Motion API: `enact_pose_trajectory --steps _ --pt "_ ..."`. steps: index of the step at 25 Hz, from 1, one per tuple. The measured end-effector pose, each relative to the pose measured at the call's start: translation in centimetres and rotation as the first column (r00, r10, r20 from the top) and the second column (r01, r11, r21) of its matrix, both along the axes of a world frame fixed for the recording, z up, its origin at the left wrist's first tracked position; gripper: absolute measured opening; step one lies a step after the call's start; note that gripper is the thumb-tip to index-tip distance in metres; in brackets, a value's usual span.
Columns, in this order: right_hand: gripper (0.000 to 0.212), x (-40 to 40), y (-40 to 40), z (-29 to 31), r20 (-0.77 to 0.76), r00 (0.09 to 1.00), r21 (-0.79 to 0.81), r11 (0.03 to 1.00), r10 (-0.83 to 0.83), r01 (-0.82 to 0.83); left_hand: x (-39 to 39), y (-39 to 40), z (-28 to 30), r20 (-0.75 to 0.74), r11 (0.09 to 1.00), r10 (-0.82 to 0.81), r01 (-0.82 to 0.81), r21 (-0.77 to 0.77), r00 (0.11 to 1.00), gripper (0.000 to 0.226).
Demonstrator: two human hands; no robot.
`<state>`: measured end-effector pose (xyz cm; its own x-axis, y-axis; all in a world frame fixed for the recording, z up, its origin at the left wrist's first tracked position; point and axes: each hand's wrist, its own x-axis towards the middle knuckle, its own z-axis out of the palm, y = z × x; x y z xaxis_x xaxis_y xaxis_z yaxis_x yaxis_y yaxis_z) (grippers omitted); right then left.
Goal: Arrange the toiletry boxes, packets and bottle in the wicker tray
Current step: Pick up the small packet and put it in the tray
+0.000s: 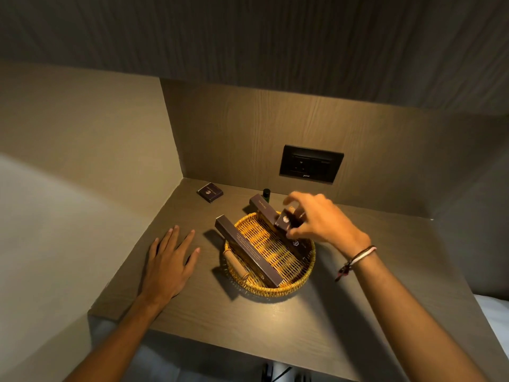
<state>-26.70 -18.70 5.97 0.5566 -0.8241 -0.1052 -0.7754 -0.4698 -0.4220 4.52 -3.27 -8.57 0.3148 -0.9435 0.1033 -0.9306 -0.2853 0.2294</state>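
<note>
While left hand (168,264) lies flat, fingers spread, on counter (220,321), right hand (319,220) pinches small box (285,220) over tray (300,279) far rim. Best lower it flat into bare weave, clear of long box (249,252) leaning across left side and second box (264,209) propped on back rim. Boxes dark brown, small logo. Beyond: packet (210,192) and bottle (266,194) on counter, outside tray.
</note>
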Motion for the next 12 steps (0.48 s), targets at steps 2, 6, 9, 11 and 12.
enact_pose_trajectory --steps 2,6,9,11,12 --pt "0.070 1.7 2.1 -0.9 -0.198 0.977 0.049 0.996 0.078 -0.070 0.0 -0.1 0.0 0.000 1.000 -0.002 0.002 0.002 1.000 0.063" --pt "0.060 3.2 4.1 -1.9 -0.318 0.945 -0.072 0.991 0.081 -0.109 0.1 -0.1 0.0 0.013 1.000 -0.010 0.010 -0.003 1.000 0.060" --pt "0.054 3.4 5.0 -2.6 -0.396 0.914 -0.096 0.986 0.085 -0.133 -0.1 0.0 0.2 0.027 1.000 -0.009 0.009 -0.008 1.000 0.061" --pt "0.049 3.2 5.5 -2.9 -0.404 0.910 -0.102 0.984 0.091 -0.144 -0.2 -0.1 0.2 0.028 1.000 -0.012 0.012 -0.013 1.000 0.059" --pt "0.048 2.9 5.5 -2.7 -0.379 0.921 -0.090 0.987 0.090 -0.133 -0.2 -0.1 0.2 0.028 1.000 -0.012 0.012 -0.015 1.000 0.058"
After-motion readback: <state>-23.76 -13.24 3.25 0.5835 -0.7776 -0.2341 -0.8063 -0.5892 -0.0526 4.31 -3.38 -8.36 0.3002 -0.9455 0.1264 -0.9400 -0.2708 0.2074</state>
